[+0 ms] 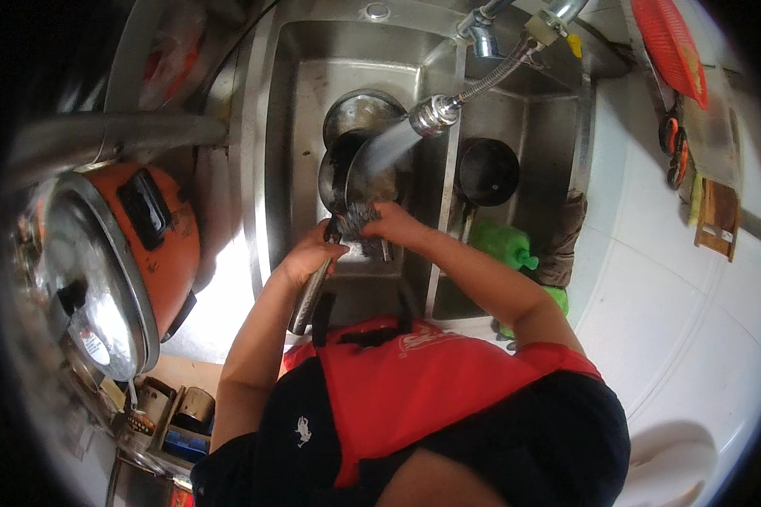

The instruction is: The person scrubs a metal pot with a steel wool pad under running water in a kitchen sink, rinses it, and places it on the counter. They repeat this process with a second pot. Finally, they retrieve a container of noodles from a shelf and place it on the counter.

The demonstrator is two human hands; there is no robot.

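Note:
My left hand is closed around the long handle of a dark pan, over the left basin of a steel sink. My right hand grips a metal scouring pad beside the handle's upper end. Water sprays from a faucet nozzle down onto the dark pan. Further metal pans, one of them a round metal pan, lie under and behind it in the same basin and overlap, so their number is unclear.
A small black pan and a green plastic bottle are in the right basin, with a dark cloth over its edge. Left of the sink stands a large orange pot with a metal lid. A red basket hangs upper right.

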